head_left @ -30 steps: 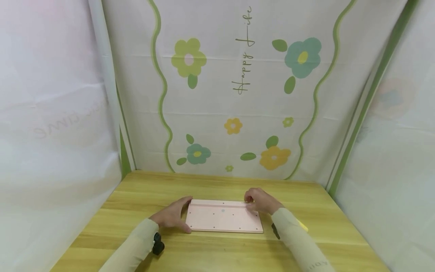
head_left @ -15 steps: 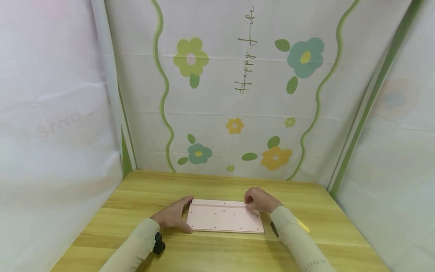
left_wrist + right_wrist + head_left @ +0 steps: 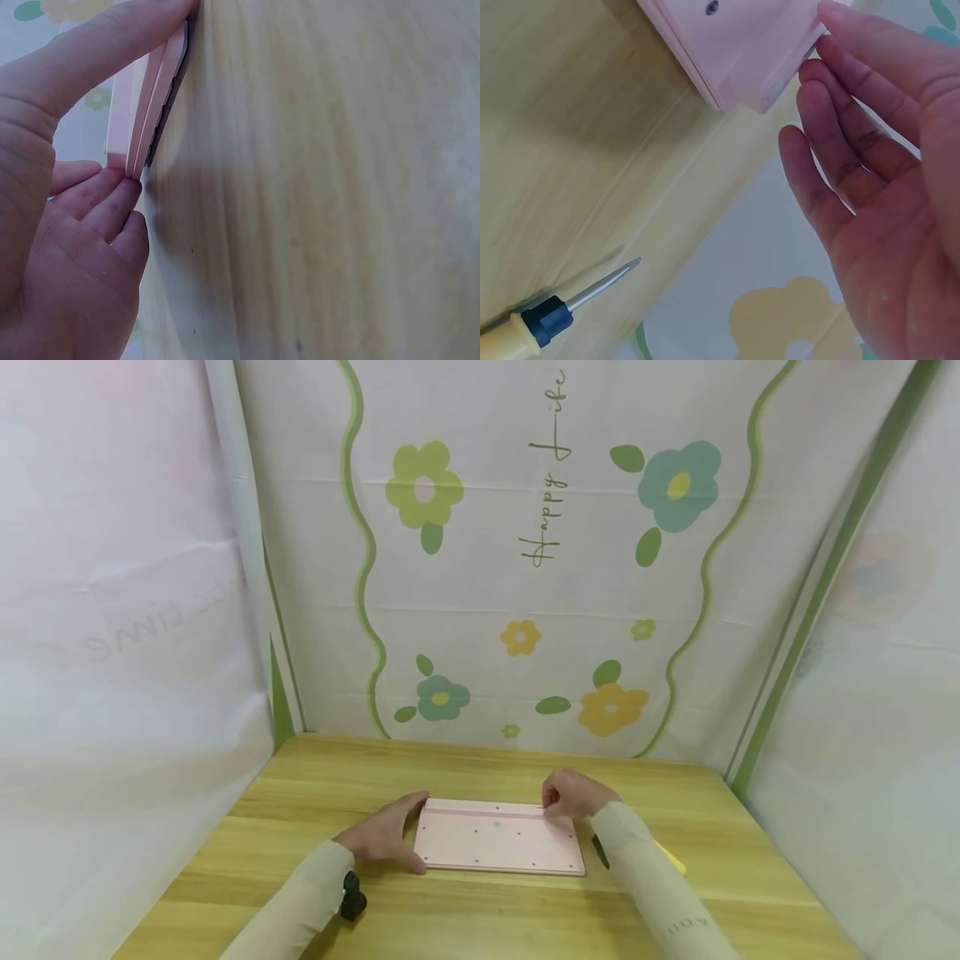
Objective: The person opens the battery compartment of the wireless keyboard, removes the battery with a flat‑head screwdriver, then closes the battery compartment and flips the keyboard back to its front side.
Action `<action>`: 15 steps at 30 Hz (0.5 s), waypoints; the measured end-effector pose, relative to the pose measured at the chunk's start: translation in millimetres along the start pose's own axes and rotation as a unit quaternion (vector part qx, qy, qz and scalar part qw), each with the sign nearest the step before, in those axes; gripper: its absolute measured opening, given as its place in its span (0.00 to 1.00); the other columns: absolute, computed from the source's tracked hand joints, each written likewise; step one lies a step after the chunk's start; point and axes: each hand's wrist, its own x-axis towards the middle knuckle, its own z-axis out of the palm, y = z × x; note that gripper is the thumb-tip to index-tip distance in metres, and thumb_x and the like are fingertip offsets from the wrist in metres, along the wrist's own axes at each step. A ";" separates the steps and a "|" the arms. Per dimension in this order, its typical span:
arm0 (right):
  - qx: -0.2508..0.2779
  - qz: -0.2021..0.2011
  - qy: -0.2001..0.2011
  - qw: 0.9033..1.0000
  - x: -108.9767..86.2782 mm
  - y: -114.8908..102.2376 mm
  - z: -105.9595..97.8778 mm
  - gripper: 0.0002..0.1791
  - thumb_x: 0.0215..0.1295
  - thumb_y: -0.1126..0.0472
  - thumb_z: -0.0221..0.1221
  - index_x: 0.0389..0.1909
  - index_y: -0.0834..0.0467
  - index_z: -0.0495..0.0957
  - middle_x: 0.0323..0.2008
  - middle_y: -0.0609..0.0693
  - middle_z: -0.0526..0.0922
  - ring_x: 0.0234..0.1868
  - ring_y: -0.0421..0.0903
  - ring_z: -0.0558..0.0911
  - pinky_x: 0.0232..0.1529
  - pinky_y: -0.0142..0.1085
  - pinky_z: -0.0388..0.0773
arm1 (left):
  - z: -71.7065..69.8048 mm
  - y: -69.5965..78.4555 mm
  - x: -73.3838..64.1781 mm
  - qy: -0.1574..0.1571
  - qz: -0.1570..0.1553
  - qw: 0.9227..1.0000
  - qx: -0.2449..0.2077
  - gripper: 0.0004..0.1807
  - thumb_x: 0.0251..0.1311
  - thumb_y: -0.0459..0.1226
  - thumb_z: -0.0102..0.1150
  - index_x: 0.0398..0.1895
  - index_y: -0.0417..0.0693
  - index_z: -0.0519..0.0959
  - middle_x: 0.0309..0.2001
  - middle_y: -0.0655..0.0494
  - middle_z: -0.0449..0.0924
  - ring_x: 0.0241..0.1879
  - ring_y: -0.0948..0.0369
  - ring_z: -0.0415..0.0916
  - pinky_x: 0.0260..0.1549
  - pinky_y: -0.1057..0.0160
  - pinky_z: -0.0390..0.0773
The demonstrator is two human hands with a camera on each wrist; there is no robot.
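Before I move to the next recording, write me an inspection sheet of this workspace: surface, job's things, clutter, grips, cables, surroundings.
Surface: wood-grain table.
Job's things: pink panel on the table, its upper face dotted with small dark spots.
Clutter: yellow-handled screwdriver lying to the panel's right, touched by neither grip.
Left grip: holds the panel's left end, thumb at the near corner, fingers at the far one.
Right grip: pinches the panel's far edge near its right corner.
Cables: nothing seen.
Surroundings: white cloth behind and on both sides, printed with flowers and lettering.
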 end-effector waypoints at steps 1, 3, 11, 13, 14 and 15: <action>0.004 0.002 -0.001 1.000 0.3 -0.5 -1.0 0.06 0.64 0.67 0.72 0.28 0.56 0.86 0.27 0.45 0.83 0.29 0.39 0.76 0.31 0.30 0.76 | -0.2 0.1 0.1 0.000 0.001 1.000 -0.001 0.71 0.42 0.47 0.88 0.83 0.33 0.50 0.83 0.35 0.54 0.83 0.38 0.52 0.79 0.34 0.56; 0.012 0.010 -0.006 1.000 0.9 -1.7 -3.0 0.06 0.64 0.68 0.72 0.29 0.58 0.86 0.28 0.47 0.85 0.28 0.39 0.75 0.30 0.29 0.74 | -0.4 -0.7 0.8 -0.002 0.000 1.000 -0.003 0.71 0.42 0.46 0.88 0.83 0.33 0.50 0.83 0.35 0.54 0.83 0.38 0.53 0.79 0.35 0.56; 0.039 0.055 -0.022 0.997 4.2 -8.2 -8.3 0.05 0.63 0.72 0.70 0.28 0.62 0.87 0.28 0.55 0.88 0.27 0.43 0.77 0.28 0.30 0.72 | -0.2 -5.0 2.7 -0.005 -0.005 1.000 -0.005 0.72 0.42 0.48 0.89 0.84 0.35 0.50 0.83 0.37 0.53 0.83 0.39 0.52 0.79 0.36 0.56; 0.040 0.068 -0.024 0.997 7.5 -7.1 -7.4 0.06 0.62 0.72 0.71 0.27 0.62 0.87 0.27 0.53 0.87 0.27 0.43 0.77 0.28 0.30 0.72 | 0.3 -6.3 3.5 -0.005 -0.006 1.000 -0.007 0.72 0.42 0.48 0.89 0.84 0.35 0.50 0.84 0.37 0.53 0.83 0.39 0.51 0.80 0.36 0.56; 0.041 0.073 -0.025 0.996 9.3 -6.0 -6.8 0.06 0.61 0.72 0.72 0.27 0.62 0.87 0.26 0.52 0.87 0.27 0.42 0.77 0.28 0.30 0.73 | 0.3 -6.3 3.8 -0.005 -0.008 1.000 -0.010 0.72 0.41 0.48 0.89 0.84 0.36 0.50 0.84 0.37 0.52 0.83 0.40 0.51 0.80 0.36 0.55; 0.040 0.079 -0.025 0.996 11.4 -4.9 -6.3 0.06 0.61 0.72 0.72 0.26 0.61 0.87 0.25 0.51 0.87 0.26 0.42 0.77 0.28 0.30 0.73 | 0.4 -6.8 4.2 -0.005 -0.007 1.000 -0.012 0.72 0.42 0.48 0.89 0.84 0.36 0.50 0.84 0.37 0.52 0.83 0.40 0.51 0.80 0.36 0.55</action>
